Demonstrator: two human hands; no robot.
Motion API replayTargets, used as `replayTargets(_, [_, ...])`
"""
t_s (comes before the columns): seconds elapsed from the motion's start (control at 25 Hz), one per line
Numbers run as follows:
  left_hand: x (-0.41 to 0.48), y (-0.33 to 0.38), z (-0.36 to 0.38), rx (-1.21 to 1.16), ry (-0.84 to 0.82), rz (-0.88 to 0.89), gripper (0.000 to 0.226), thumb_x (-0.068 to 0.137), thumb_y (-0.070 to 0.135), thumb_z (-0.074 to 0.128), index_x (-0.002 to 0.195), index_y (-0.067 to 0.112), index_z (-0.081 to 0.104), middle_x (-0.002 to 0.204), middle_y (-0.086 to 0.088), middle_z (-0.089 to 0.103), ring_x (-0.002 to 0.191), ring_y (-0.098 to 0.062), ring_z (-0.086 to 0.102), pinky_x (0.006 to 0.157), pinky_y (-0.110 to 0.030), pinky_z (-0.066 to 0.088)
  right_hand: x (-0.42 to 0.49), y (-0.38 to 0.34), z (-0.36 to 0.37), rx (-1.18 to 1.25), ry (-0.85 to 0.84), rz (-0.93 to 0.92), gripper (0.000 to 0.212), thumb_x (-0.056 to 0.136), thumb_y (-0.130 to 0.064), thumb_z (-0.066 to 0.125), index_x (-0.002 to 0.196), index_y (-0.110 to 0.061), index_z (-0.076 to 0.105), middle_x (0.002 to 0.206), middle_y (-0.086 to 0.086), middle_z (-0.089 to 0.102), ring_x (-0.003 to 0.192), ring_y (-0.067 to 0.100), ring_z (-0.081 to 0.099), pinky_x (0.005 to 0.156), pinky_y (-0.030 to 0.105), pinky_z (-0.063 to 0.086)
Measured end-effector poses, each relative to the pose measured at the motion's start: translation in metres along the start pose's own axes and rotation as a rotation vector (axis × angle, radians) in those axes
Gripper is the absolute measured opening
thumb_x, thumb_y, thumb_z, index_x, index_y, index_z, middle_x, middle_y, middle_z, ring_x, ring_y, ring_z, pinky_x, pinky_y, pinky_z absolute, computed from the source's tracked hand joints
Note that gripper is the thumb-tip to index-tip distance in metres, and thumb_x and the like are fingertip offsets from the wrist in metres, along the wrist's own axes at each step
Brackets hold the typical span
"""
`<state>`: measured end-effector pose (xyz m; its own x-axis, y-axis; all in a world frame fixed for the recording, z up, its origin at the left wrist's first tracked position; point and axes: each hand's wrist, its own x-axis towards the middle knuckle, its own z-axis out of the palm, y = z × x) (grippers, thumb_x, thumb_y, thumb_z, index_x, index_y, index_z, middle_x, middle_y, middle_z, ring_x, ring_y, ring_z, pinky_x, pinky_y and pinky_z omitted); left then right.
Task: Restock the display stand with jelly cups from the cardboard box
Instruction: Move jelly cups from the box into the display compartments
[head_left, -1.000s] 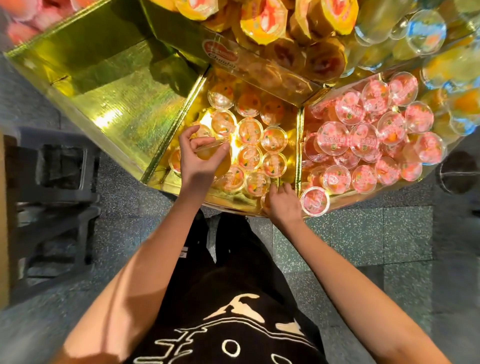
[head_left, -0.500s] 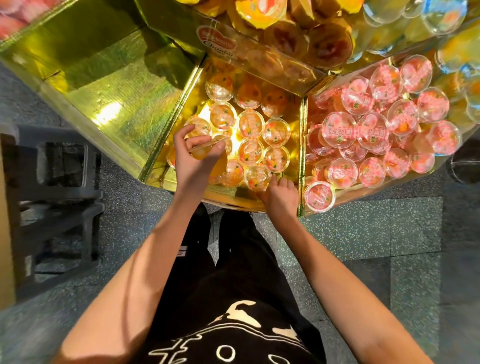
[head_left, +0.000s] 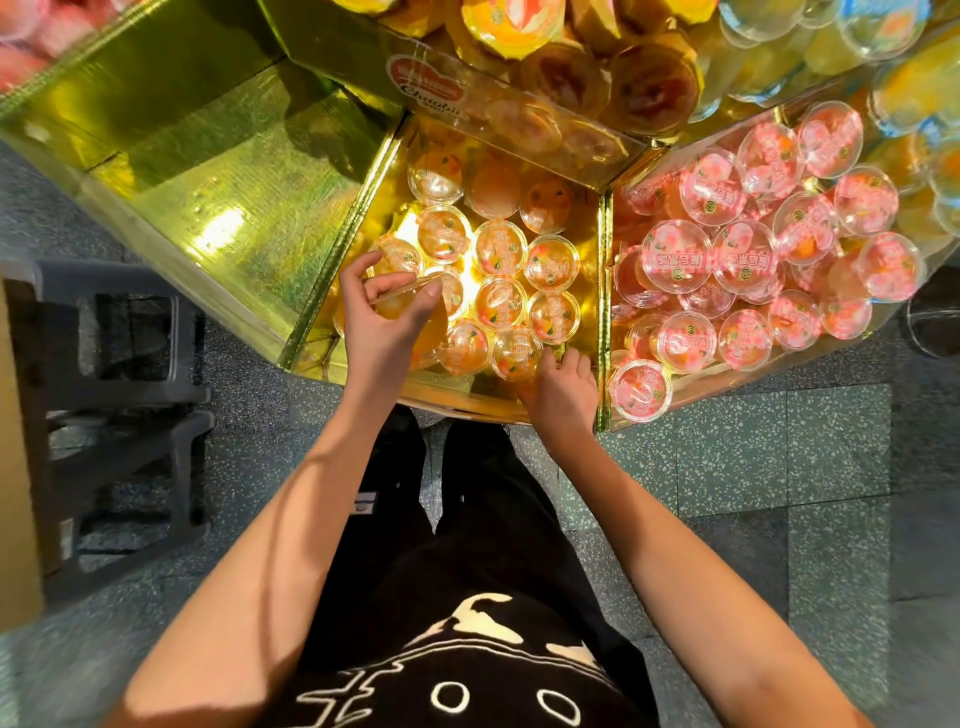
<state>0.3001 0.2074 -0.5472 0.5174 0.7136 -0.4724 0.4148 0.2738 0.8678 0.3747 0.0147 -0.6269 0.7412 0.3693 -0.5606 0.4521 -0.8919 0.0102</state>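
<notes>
Jelly cups in middle bin; another cup-filled bin right beside.

Gold all over the display stand, shiny foil with a green tinge. In the middle bin, clear jelly cups glow orange. In the right bin, the pink cups have pink-and-white printed lids, 1 small green mark on each. Up top, yellow-lidded cups. Down below, grey-green speckled floor, and a black shirt with white line drawing.
</notes>
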Motion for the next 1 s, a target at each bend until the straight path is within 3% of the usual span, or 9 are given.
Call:
replayTargets(0.16, [0.005, -0.003, -0.007, 0.019, 0.014, 0.004, 0.07, 0.078, 0.032, 0.076, 0.134, 0.014, 0.039, 0.106, 0.004, 0.063, 0.095, 0.013, 0.056, 0.089, -0.007, 0.037, 0.0, 0.004, -0.001, 0.025, -0.084, -0.03, 0.086, 0.087, -0.05, 0.065, 0.15, -0.005, 0.027, 0.141, 0.015, 0.047, 0.133, 0.032, 0.039, 0.109, 0.039, 0.031])
replayTargets(0.28, [0.009, -0.006, -0.008, 0.048, 0.024, 0.009, 0.06, 0.087, 0.02, 0.074, 0.135, 0.012, 0.039, 0.108, 0.002, 0.063, 0.094, 0.014, 0.055, 0.084, -0.001, 0.036, 0.0, 0.005, 0.0, 0.006, -0.069, -0.048, 0.079, 0.089, -0.056, 0.058, 0.144, -0.002, 0.037, 0.139, 0.015, 0.049, 0.131, 0.031, 0.04, 0.107, 0.038, 0.032])
replayTargets(0.4, [0.012, -0.005, -0.007, 0.067, 0.017, 0.019, 0.057, 0.087, 0.018, 0.073, 0.134, 0.013, 0.04, 0.111, -0.001, 0.063, 0.093, 0.017, 0.054, 0.082, 0.002, 0.034, 0.004, 0.001, 0.001, 0.024, -0.033, 0.0, 0.064, 0.095, -0.054, 0.049, 0.134, -0.002, 0.049, 0.135, 0.015, 0.052, 0.129, 0.031, 0.04, 0.104, 0.037, 0.032])
replayTargets(0.52, [0.012, -0.003, -0.006, 0.081, 0.002, 0.021, 0.056, 0.087, 0.02, 0.074, 0.131, 0.017, 0.04, 0.112, -0.003, 0.064, 0.094, 0.017, 0.053, 0.083, 0.001, 0.034, 0.004, 0.0, 0.0, 0.055, -0.049, 0.025, 0.065, 0.097, -0.051, 0.049, 0.14, -0.003, 0.043, 0.139, 0.016, 0.048, 0.132, 0.032, 0.037, 0.107, 0.037, 0.03])
replayTargets(0.64, [0.01, 0.001, -0.007, 0.089, -0.015, 0.036, 0.058, 0.083, 0.027, 0.076, 0.128, 0.022, 0.04, 0.114, -0.005, 0.065, 0.097, 0.014, 0.054, 0.086, -0.001, 0.035, -0.002, 0.0, -0.009, 0.25, 0.089, 0.005, 0.064, 0.095, -0.044, 0.057, 0.139, 0.001, 0.045, 0.137, 0.02, 0.048, 0.129, 0.036, 0.04, 0.105, 0.04, 0.033])
replayTargets(0.76, [0.011, 0.01, -0.008, 0.108, -0.128, 0.059, 0.061, 0.073, 0.035, 0.075, 0.125, 0.023, 0.043, 0.112, -0.004, 0.066, 0.099, 0.008, 0.057, 0.094, -0.012, 0.039, -0.005, -0.012, -0.044, 0.613, 0.134, -0.085, 0.073, 0.091, -0.04, 0.065, 0.15, -0.012, 0.033, 0.148, 0.012, 0.043, 0.136, 0.03, 0.039, 0.112, 0.043, 0.03])
replayTargets(0.88, [0.015, 0.025, -0.006, 0.113, -0.297, 0.053, 0.056, 0.068, 0.04, 0.078, 0.116, 0.029, 0.051, 0.107, 0.006, 0.069, 0.105, -0.004, 0.061, 0.101, -0.043, 0.047, -0.012, -0.03, -0.094, 0.954, -0.042, -0.233, 0.096, 0.084, -0.046, 0.071, 0.155, -0.034, 0.007, 0.161, -0.001, 0.022, 0.146, 0.014, 0.022, 0.119, 0.038, 0.017])
replayTargets(1.0, [0.018, 0.048, -0.003, 0.059, -0.416, 0.087, 0.053, 0.066, 0.044, 0.077, 0.112, 0.031, 0.055, 0.11, 0.003, 0.071, 0.112, -0.019, 0.064, 0.097, -0.05, 0.05, -0.016, -0.038, -0.125, 1.219, -0.162, -0.403, 0.076, 0.091, -0.031, 0.067, 0.15, -0.041, 0.02, 0.16, -0.01, 0.022, 0.139, -0.004, 0.03, 0.117, 0.03, 0.03])
